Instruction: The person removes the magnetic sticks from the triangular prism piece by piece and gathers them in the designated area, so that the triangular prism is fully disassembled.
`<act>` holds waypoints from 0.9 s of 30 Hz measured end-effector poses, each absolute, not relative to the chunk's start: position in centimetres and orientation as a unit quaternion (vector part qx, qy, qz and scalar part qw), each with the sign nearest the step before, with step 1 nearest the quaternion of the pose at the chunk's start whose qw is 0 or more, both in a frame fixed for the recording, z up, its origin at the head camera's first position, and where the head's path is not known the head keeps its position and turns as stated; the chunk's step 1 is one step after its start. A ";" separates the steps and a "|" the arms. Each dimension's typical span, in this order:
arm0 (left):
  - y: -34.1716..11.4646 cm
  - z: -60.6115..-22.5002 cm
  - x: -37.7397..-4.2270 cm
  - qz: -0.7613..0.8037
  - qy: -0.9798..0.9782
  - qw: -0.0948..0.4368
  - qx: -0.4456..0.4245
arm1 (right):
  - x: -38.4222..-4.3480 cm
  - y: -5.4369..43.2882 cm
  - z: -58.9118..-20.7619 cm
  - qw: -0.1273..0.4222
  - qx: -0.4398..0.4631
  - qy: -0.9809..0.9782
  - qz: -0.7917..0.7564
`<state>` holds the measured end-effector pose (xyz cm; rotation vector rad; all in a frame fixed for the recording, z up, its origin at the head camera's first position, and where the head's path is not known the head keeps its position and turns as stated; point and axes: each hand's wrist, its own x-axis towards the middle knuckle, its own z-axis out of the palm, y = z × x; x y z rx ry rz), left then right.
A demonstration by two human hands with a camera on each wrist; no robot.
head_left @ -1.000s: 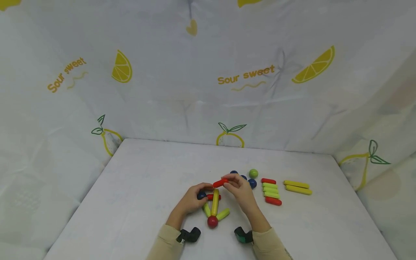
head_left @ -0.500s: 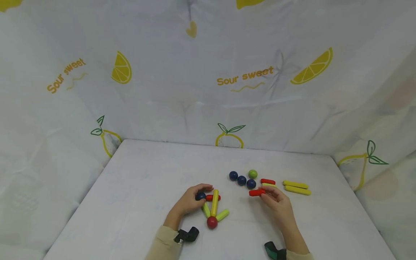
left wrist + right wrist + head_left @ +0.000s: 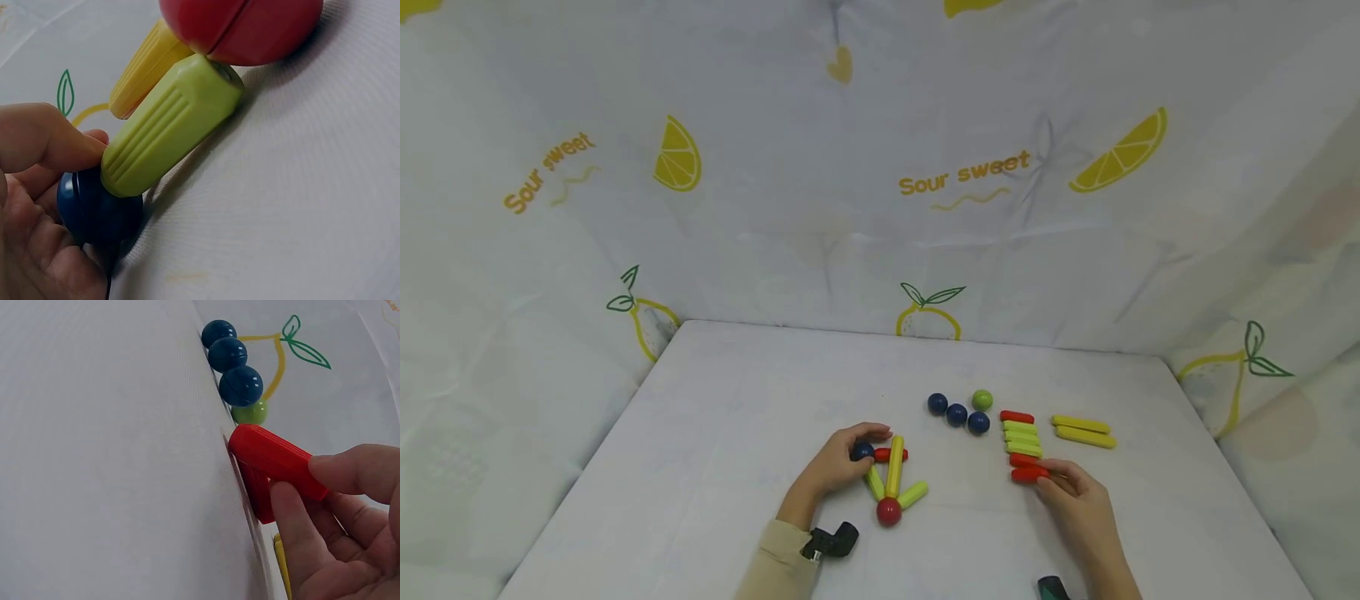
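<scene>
With thumb and fingers my left hand (image 3: pixel 841 460) grips a blue ball (image 3: pixel 100 209) at the left of a small assembly. A light green rod (image 3: pixel 172 128) runs from that ball to a red ball (image 3: pixel 889 512). A yellow rod (image 3: pixel 895 468) and a second green rod (image 3: pixel 914 495) also extend from the red ball. Beside the blue ball lies a red rod (image 3: pixel 882 455), partly behind the yellow one. My right hand (image 3: pixel 1078 504) pinches another red rod (image 3: pixel 275 459) by one end, at the near end of a row of short rods. One red rod (image 3: pixel 255 490) of that row shows behind it.
Behind the row's left side sit three blue balls (image 3: pixel 957 415) and a green ball (image 3: pixel 982 400). The row holds light green rods (image 3: pixel 1022 437) and a far red rod (image 3: pixel 1017 417). Two long yellow rods (image 3: pixel 1084 431) lie to its right. A printed cloth backs the table.
My right hand has carried the red rod away from the assembly, rightward and then nearer, to the near end of the rod row. My left hand has stayed on the blue ball.
</scene>
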<state>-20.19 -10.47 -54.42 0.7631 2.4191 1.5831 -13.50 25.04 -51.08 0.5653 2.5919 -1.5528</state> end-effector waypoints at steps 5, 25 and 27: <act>-10.5 -54.4 -20.1 0.525 0.809 0.075 0.253 | -13.5 25.3 -51.6 0.017 0.183 0.859 -0.479; -10.4 -54.1 -20.0 0.545 0.796 0.091 0.248 | -13.6 21.9 -49.2 -0.023 0.122 0.876 -0.465; -10.5 -54.0 -20.1 0.549 0.793 0.091 0.249 | -14.0 20.4 -49.1 -0.002 0.083 0.869 -0.487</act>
